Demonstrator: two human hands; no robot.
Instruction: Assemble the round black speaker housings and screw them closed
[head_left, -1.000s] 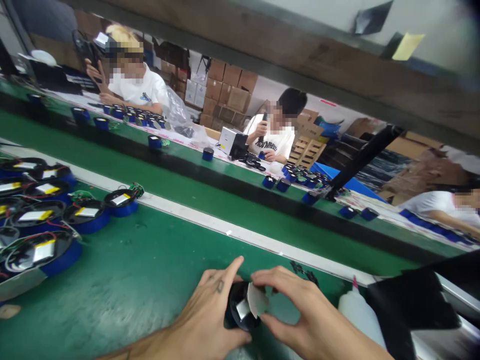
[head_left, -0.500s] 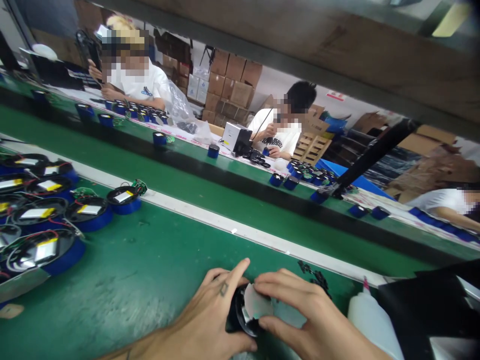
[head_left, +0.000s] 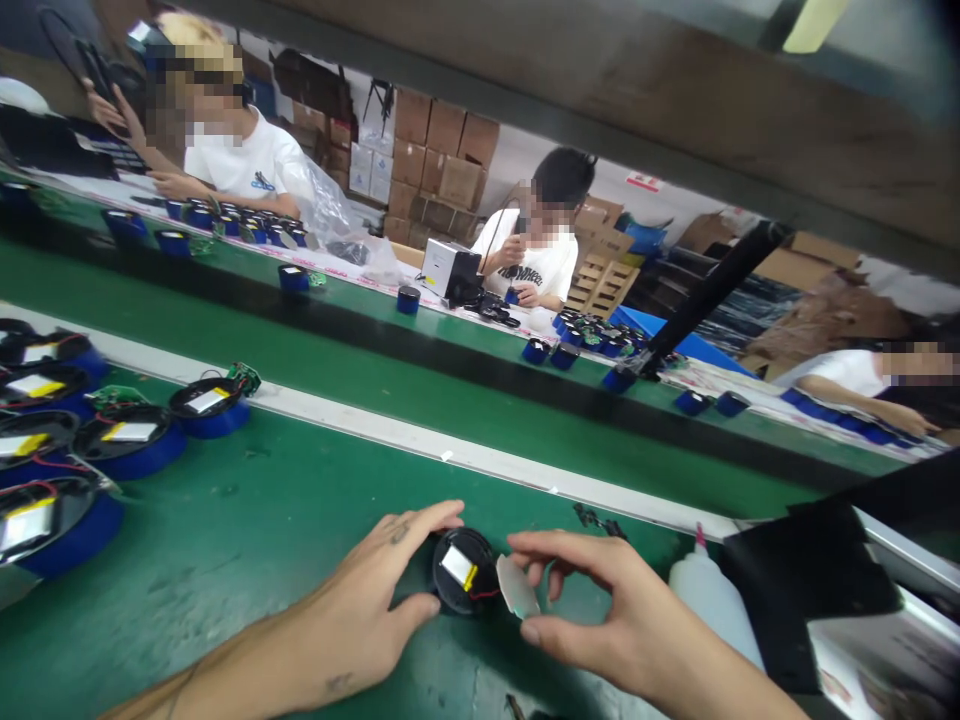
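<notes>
Below centre, a round black housing (head_left: 482,572) sits with its open face up. Inside it lies a silver battery (head_left: 454,566) with yellow tape, and a red wire runs to its right edge. My left hand (head_left: 386,580) curves round the housing's left side, thumb at the near edge and fingers at the far edge. At the right rim a pale, thin round disc (head_left: 517,587) stands tilted between the thumb and fingers of my right hand (head_left: 592,595). Its far face is hidden.
Several blue-sided housings (head_left: 214,408) with batteries and boards crowd the bench's left. A glue bottle (head_left: 712,590) and black box (head_left: 814,570) stand at right. Small black parts (head_left: 596,520) lie behind my right hand. Co-workers sit beyond the green belt (head_left: 420,385).
The pale disc has moved off the housing's face to its right side with my right hand, uncovering the battery. My left hand has shifted left and loosened round the housing. The view has shifted.
</notes>
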